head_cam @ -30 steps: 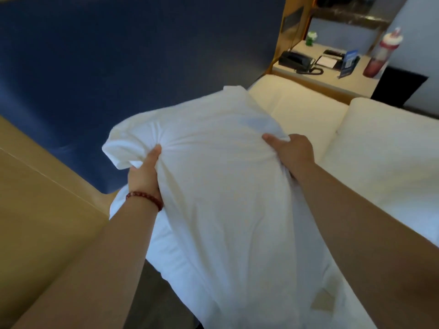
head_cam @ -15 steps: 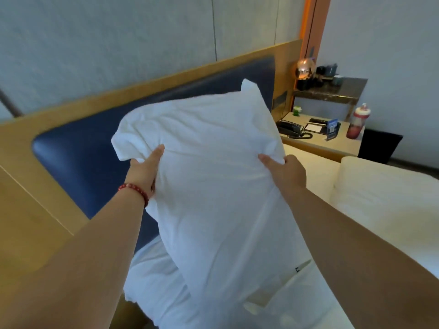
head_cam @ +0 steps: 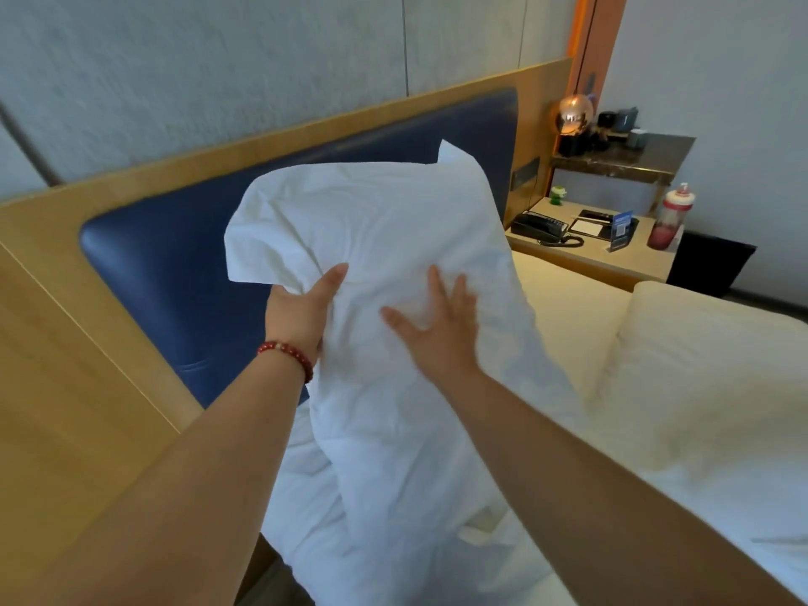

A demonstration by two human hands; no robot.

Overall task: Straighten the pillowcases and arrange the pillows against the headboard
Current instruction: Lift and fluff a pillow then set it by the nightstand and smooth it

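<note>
A white pillow [head_cam: 376, 220] in a creased pillowcase stands upright in front of the blue padded headboard [head_cam: 166, 277]. My left hand [head_cam: 301, 308], with a red bead bracelet at the wrist, grips the pillow's left edge near its upper corner. My right hand [head_cam: 437, 325] lies flat on the pillow's front with fingers spread, holding nothing. A second, cream-coloured pillow [head_cam: 699, 365] lies on the bed at the right. The held pillow's lower end rests on rumpled white bedding [head_cam: 315, 518].
A wooden headboard frame [head_cam: 65, 387] runs along the left. At the back right, a bedside table [head_cam: 586, 251] carries a black phone [head_cam: 540, 227], a card stand and a red bottle [head_cam: 666, 220]. A copper globe lamp [head_cam: 575, 113] hangs above it.
My right hand let go of the pillow's right edge and now presses flat on its front, further left. The view has lifted toward the headboard, and the pillow stands more upright.
</note>
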